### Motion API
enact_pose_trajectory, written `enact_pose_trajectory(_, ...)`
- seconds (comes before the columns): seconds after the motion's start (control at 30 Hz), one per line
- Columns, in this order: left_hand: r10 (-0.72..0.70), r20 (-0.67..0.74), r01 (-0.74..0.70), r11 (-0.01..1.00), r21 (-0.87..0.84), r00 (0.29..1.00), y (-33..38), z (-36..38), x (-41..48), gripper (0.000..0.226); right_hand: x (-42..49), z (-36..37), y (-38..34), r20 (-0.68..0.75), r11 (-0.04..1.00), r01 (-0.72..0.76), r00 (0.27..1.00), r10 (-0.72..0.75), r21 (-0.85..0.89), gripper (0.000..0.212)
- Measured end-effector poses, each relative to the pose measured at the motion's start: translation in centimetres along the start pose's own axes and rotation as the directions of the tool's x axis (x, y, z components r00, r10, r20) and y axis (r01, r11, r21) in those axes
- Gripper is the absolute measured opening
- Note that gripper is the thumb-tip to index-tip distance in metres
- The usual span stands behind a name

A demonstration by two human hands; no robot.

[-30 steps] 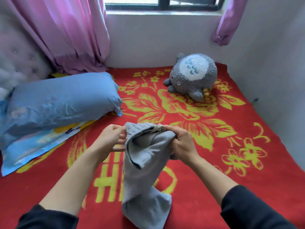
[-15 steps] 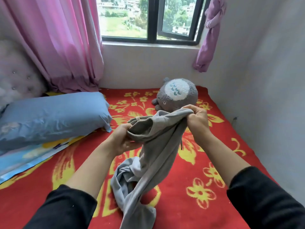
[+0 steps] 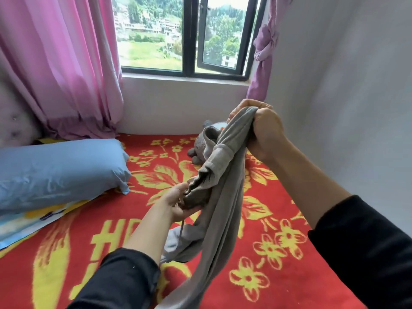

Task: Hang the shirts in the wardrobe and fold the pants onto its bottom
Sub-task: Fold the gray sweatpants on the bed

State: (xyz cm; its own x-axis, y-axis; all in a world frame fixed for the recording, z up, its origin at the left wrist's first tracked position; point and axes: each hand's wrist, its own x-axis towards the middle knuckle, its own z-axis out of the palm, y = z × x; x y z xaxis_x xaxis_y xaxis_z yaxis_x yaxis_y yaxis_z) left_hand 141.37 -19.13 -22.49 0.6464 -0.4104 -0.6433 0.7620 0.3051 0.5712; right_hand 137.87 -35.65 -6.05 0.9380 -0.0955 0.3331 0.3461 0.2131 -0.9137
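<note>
The only lettering stands on the red blanket [image 3: 307, 286], woven in large yellow capitals [image 3: 107, 239] at the near left. It reads "H", then what looks like a "P", whose right side is cut off by the left forearm [image 3: 153, 226]. A yellow stroke below is too hidden to read.

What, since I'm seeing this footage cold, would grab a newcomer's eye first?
The grey pants, stretched mid-frame between the higher right hand and the lower left hand, both gripping them. Beneath lies the bright red blanket with yellow flowers; a blue pillow rests at left below the pink curtain.
</note>
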Motion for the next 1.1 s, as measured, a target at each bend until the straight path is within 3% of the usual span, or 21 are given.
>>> enact_pose_trajectory(0.1, -0.028, -0.168, -0.021, 0.959, -0.284, 0.985, -0.5, 1.5, 1.4, 0.037, -0.1, -1.2, -1.0, -0.037, 0.999, -0.003, 0.999, 0.005, 0.045, 0.040)
enact_pose_trajectory(0.2, 0.025, -0.212, -0.116, 0.897, -0.427, 0.977, 1.7, 1.1, 1.6, 0.030, 0.8, -4.3, -2.6, -0.200, 0.997, 0.078, 0.977, -0.079, -0.012, 0.038)
enact_pose_trajectory(0.27, 0.192, -0.156, -0.237, 0.904, -0.357, 0.969, 4.3, 1.0, 0.8, 0.022, 1.3, -6.8, -2.9, -0.338, 0.967, 0.150, 0.916, -0.215, -0.208, 0.029)
enact_pose_trajectory(0.37, 0.358, -0.078, -0.366, 0.909, -0.198, 0.930, 8.6, 0.5, -0.8, 0.024, 1.1, -10.6, -0.8, -0.394, 0.839, 0.083, 0.855, -0.337, -0.538, 0.028)
enact_pose_trajectory(0.47, 0.379, -0.174, -0.360, 0.924, 0.133, 0.909, 12.1, 0.1, -1.9, 0.015, 1.6, -14.2, 3.2, -0.425, 0.661, -0.106, 0.838, -0.343, -0.743, 0.034)
enact_pose_trajectory(0.57, 0.407, -0.196, -0.389, 0.913, 0.122, 0.892, 14.3, 0.4, -1.4, 0.022, 4.1, -16.1, 7.1, -0.471, 0.450, -0.312, 0.828, -0.303, -0.837, 0.025)
enact_pose_trajectory(0.6, 0.451, -0.186, -0.440, 0.892, 0.101, 0.873, 14.9, 0.8, -1.1, 0.020, 5.3, -16.2, 8.2, -0.479, 0.441, -0.343, 0.842, -0.246, -0.829, 0.023)
enact_pose_trajectory(0.77, 0.676, -0.122, -0.678, 0.734, 0.030, 0.726, 19.7, 3.9, 0.0, 0.012, 12.8, -15.6, 9.6, -0.478, 0.759, -0.364, 0.875, 0.080, -0.540, 0.024)
enact_pose_trajectory(0.97, 0.857, -0.009, -0.840, 0.502, -0.206, 0.515, 26.7, 6.7, -2.4, 0.020, 17.8, -12.8, 3.2, -0.240, 0.954, -0.057, 0.971, -0.016, -0.295, 0.021)
enact_pose_trajectory(1.1, 0.919, 0.089, -0.852, 0.390, -0.349, 0.384, 28.1, 7.5, -4.8, 0.026, 18.2, -11.2, -0.1, -0.259, 0.979, 0.072, 0.958, -0.120, -0.189, 0.015)
